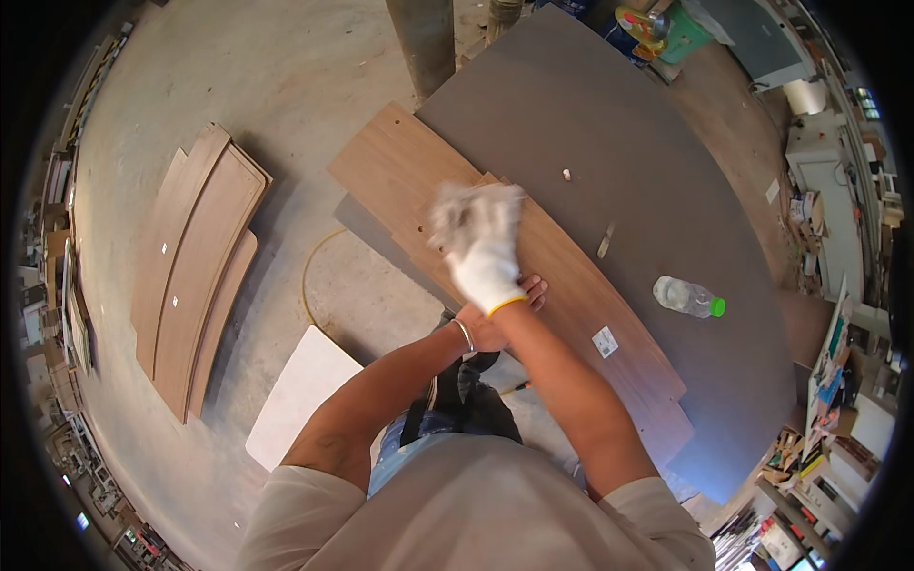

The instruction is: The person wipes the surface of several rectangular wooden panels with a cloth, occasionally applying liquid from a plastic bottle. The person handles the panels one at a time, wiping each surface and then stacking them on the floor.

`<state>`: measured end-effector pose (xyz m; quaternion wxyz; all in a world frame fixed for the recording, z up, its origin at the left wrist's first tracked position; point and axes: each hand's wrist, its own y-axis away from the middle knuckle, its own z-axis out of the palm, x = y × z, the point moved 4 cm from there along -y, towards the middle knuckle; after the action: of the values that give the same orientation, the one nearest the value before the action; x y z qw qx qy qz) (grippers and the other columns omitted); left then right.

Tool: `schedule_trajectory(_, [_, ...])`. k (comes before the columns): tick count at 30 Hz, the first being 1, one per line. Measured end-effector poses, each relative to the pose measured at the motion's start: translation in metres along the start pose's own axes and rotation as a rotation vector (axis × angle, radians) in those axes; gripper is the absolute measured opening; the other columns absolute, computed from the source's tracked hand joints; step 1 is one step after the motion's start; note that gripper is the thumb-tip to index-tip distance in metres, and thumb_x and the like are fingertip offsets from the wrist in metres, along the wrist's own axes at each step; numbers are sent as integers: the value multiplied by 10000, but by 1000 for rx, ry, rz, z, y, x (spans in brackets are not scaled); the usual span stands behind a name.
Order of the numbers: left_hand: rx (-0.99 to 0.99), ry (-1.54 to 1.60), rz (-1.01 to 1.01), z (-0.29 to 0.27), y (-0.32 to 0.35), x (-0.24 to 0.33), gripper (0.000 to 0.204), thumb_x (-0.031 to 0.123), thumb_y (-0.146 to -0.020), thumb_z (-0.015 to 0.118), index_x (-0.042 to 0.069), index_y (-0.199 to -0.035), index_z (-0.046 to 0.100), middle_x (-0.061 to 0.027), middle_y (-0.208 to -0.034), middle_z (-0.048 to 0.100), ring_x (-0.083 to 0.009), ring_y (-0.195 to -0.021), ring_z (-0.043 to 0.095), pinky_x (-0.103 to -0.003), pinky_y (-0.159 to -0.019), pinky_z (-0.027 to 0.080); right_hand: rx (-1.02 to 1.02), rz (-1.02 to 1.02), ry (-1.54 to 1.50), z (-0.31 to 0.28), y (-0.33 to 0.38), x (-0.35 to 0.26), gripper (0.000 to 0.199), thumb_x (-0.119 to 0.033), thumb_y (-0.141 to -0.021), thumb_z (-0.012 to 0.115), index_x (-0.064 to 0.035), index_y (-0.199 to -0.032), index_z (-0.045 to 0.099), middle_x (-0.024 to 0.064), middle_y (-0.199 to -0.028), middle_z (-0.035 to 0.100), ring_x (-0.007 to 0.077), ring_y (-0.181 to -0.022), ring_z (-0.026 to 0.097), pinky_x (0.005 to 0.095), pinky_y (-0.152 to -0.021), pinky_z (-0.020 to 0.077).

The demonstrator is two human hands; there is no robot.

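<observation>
White-gloved, reaching over a wood-grain board (590,309) with the right hand (484,271); blurring at the fingertips into a greyish patch, so leaving it impossible to tell whether gripping or spreading. Crossing beneath the right wrist with the bare left hand (487,326), wearing a silvery bracelet (463,335); resting fingertips on the board but concealing the thumb, so not revealing whether clasping the edge. Keeping the board directly under both sets of fingers; displaying a white label (605,342) on it, to the lower right of the fingers. Including, rightward of the fingers, a dark grey work surface (647,171), supporting a thin pale object (605,241) and, farther out, a green-capped clear bottle (684,297). Showing, to the lower left of the fingers, a white panel (303,395); farther left, curved wood-grain pieces (195,285) lying stacked on the floor (190,76). Including, well above the fingers, a pillar (421,43).
</observation>
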<state>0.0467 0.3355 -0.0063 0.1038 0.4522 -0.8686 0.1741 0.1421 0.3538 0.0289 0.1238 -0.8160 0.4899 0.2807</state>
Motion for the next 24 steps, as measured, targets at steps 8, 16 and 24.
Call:
schedule_trajectory(8, [-246,-405,-26,17,8,0,702,447,-994,411,25,-1553,365,-131,-1666,374,-263,-1557,325,-477,-1277,244,-468,-461,-2,19,8,-35,502,-276,-867,718,-174,-1358,682,58,-1596,470,368,-1515,337,423,-1226,365])
schedule_trajectory(16, [-250,-80,29,-24,-29,2,625,338,-901,644,-10,-1409,532,-217,-1510,478,-402,-1434,405,-571,-1227,269,233,224,9,-123,172,144,579,-144,-783,725,-93,-1354,650,160,-1469,547,447,-1398,398,512,-1195,338])
schedule_trajectory(24, [-207,15,360,18,-159,8,642,348,-950,605,46,-1496,455,-180,-1394,539,-382,-1341,467,-569,-1172,316,1415,1418,-318,23,464,157,640,-123,-959,651,-44,-1556,433,172,-1317,606,260,-1170,584,377,-972,486])
